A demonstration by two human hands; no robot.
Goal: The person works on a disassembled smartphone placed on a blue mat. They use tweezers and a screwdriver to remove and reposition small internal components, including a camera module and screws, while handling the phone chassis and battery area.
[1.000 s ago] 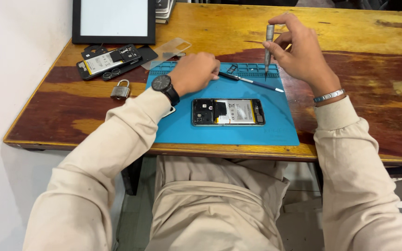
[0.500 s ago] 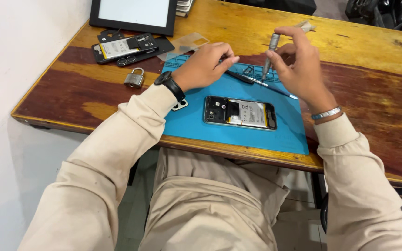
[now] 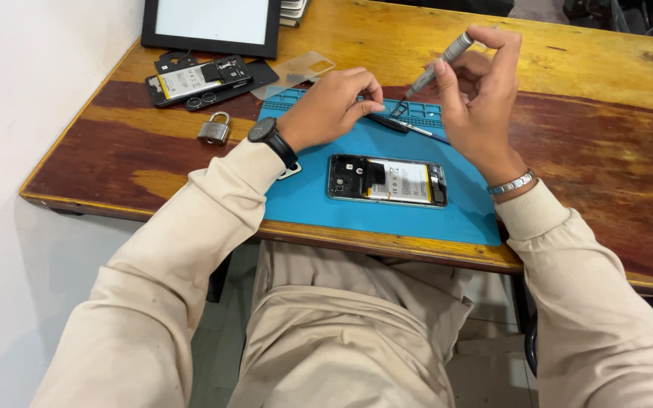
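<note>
Holding a slim grey screwdriver (image 3: 438, 66) tilted, tip down toward the far edge of the blue mat (image 3: 387, 204), the right hand (image 3: 481, 102) has its grip closed around the tool's upper shaft with thumb and fingertips. The left hand (image 3: 330, 106) rests on the mat's far edge, its grip pinched shut; what it pinches I cannot tell. An opened phone (image 3: 387, 181) lies flat on the mat, near the person, between both wrists. On the wooden tabletop (image 3: 606, 68) to the far left lie another opened phone (image 3: 198, 78), a padlock (image 3: 215, 130) and a framed white panel (image 3: 211, 23).
</note>
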